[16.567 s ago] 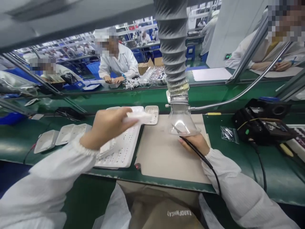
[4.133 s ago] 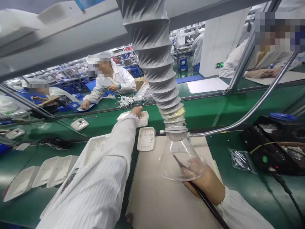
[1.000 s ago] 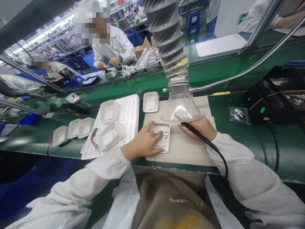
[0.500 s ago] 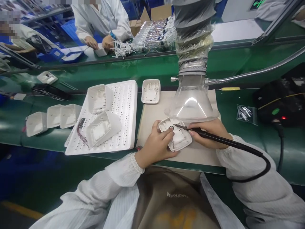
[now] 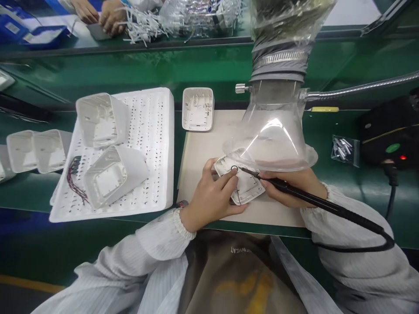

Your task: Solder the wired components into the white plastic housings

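Observation:
Low on the work mat lies a white plastic housing (image 5: 250, 188), tilted, with a thin dark wire running across its inside. My left hand (image 5: 214, 192) grips its left side, thumb near the lower edge and fingertips inside beside a small dark ring (image 5: 234, 168). My right hand (image 5: 294, 185) is closed round a black soldering iron (image 5: 284, 186). The iron's tip points left and sits right by the ring; I cannot tell whether they touch. A clear fume hood (image 5: 271, 135) overhangs the housing's upper part and hides some of my right fingers.
On the left, a white foam tray (image 5: 157, 152) bears two white housings and a bundle of dark red wires (image 5: 74, 181). More housings (image 5: 49, 150) stand further left. Another housing (image 5: 198, 109) sits behind the mat (image 5: 196, 152). At right are a small bag (image 5: 345, 149) and a black soldering station (image 5: 389, 135). Across, a co-worker's hands (image 5: 109, 17) show.
My view has tipped down and come closer, so the bench things look larger. Both hands keep nearly the same hold, with the iron's tip still by the ring.

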`<state>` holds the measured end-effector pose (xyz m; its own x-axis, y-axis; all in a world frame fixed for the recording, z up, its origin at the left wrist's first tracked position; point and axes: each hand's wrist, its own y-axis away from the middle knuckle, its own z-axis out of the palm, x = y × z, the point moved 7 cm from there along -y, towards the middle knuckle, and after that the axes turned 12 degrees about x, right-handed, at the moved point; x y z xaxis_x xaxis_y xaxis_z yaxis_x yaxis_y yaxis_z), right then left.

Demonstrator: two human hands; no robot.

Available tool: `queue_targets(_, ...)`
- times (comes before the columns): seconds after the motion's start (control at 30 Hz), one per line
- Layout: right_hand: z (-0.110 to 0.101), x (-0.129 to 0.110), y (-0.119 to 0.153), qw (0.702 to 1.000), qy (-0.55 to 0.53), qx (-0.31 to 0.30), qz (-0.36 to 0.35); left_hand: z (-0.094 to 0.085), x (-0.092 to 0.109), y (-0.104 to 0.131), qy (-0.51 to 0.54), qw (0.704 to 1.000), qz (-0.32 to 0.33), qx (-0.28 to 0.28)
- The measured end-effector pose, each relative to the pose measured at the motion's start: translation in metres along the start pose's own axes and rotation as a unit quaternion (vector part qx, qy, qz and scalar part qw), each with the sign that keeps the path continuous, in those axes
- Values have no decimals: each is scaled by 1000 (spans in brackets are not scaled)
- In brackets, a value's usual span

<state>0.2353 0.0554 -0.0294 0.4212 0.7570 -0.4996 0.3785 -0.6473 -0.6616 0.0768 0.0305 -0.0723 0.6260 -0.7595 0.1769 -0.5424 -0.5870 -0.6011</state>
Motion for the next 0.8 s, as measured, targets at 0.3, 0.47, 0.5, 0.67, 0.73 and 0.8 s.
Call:
queue_targets(0.3, 9, 2, 6, 999, 41, -29, 15, 2, 0, 0, 4, 1000, -2, -14)
queue_targets(0.47, 12, -2, 2, 998, 45, -40, 6, 3, 0, 0, 12, 1000, -11, -17)
queue_targets(0.5, 14, -3, 2, 998, 47, -51, 8, 3, 0, 0, 11, 1000, -10, -15)
queue_targets(0.67, 16, -3, 2, 995, 70, -76, 13, 3, 0, 0, 5, 1000, -6, -12)
queue_targets(0.73, 17, -3, 2, 994, 76, -78, 13, 4, 0, 0, 11, 1000, -8, -16)
queue_targets(0.8, 18, -3, 3, 993, 82, -78, 14, 5, 0, 1, 16, 1000, -11, -19)
